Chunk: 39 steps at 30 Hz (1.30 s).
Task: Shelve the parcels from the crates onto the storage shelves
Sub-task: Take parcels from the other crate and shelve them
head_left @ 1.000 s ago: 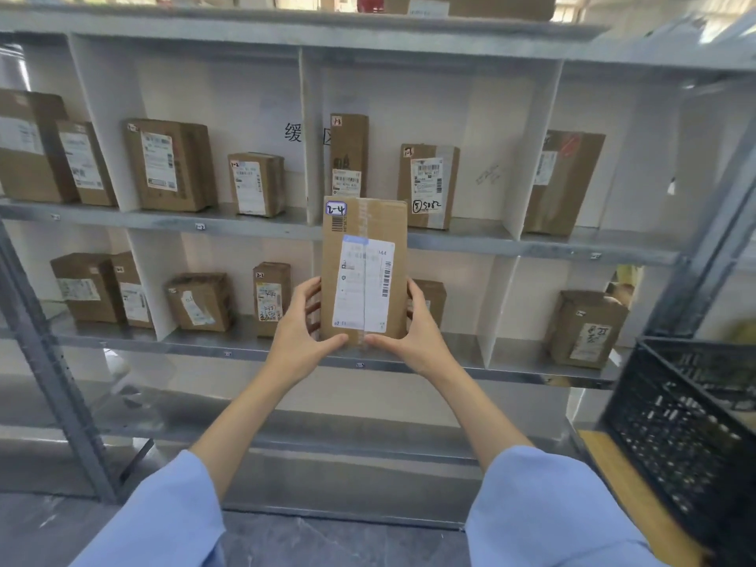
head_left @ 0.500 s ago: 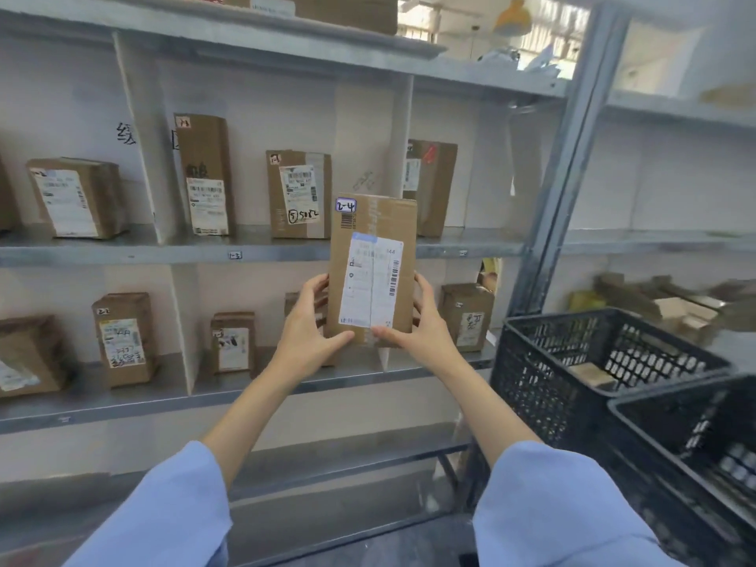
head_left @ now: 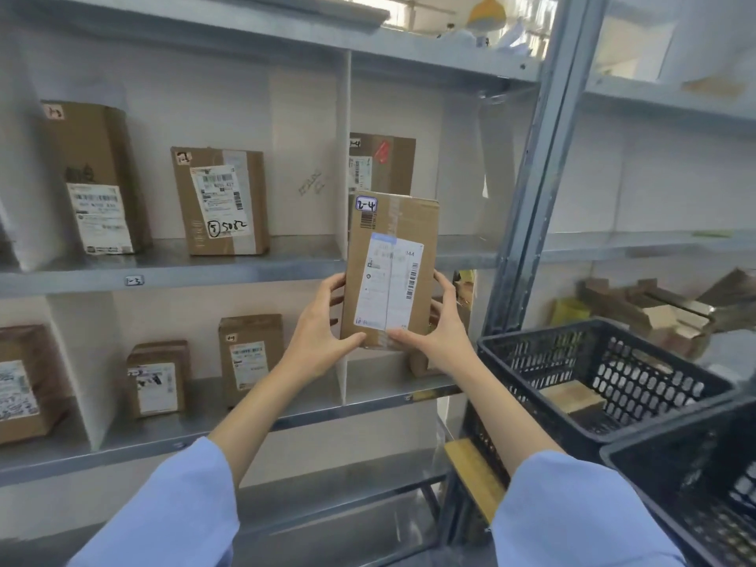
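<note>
I hold a tall brown cardboard parcel (head_left: 390,272) upright in front of the metal shelves (head_left: 172,272). It carries a white shipping label and a small tag reading "2-4". My left hand (head_left: 323,325) grips its lower left side and my right hand (head_left: 439,325) grips its lower right side, thumbs on the front. The parcel hangs before the white divider, level with the upper shelf's right compartment, where another brown parcel (head_left: 384,163) stands. A black plastic crate (head_left: 593,386) sits at the right with one flat parcel (head_left: 572,396) inside.
Several labelled parcels stand on both shelf levels to the left. A grey steel upright (head_left: 532,206) separates this rack from the right rack, where cardboard scraps (head_left: 654,313) lie. A second black crate (head_left: 695,497) is at the lower right corner.
The view has swung right, so the shelves slid left and the crates came further in. The parcel, still held in both hands, now lines up with the right-hand compartment.
</note>
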{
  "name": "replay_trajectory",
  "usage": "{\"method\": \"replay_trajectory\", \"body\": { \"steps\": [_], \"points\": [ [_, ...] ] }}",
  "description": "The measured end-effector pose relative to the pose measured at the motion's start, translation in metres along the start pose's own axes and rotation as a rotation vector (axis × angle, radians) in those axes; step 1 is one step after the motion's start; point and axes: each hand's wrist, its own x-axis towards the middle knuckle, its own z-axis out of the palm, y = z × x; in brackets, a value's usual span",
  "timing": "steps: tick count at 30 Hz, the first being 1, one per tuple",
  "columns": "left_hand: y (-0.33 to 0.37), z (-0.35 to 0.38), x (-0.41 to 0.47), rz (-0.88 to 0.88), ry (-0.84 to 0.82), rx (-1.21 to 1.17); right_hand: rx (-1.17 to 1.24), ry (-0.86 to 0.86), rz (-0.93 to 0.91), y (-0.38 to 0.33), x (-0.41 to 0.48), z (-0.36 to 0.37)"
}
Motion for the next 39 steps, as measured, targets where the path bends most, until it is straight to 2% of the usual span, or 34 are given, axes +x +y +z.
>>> {"method": "replay_trajectory", "body": {
  "steps": [10, 16, 19, 24, 26, 31, 39],
  "points": [
    [-0.047, 0.1, 0.048, -0.068, -0.002, 0.002, 0.024, 0.013, -0.017, 0.113, 0.05, -0.04],
    [-0.088, 0.115, 0.042, -0.191, -0.034, 0.068, 0.081, 0.023, 0.054, 0.175, 0.054, -0.026],
    [-0.114, 0.107, 0.033, -0.218, -0.028, 0.188, 0.086, 0.011, 0.08, 0.205, 0.056, -0.011],
    [-0.156, 0.096, 0.005, -0.166, -0.067, 0.635, 0.085, -0.004, 0.105, 0.248, 0.069, 0.019],
    [-0.173, 0.096, -0.005, -0.183, -0.051, 0.741, 0.088, -0.016, 0.109, 0.262, 0.077, 0.031],
    [-0.213, 0.099, -0.018, -0.235, -0.071, 0.864, 0.062, -0.034, 0.136, 0.301, 0.089, 0.063],
    [-0.272, 0.116, -0.017, -0.286, -0.085, 0.887, 0.017, -0.107, 0.104, 0.363, 0.125, 0.111]
  ]
}}
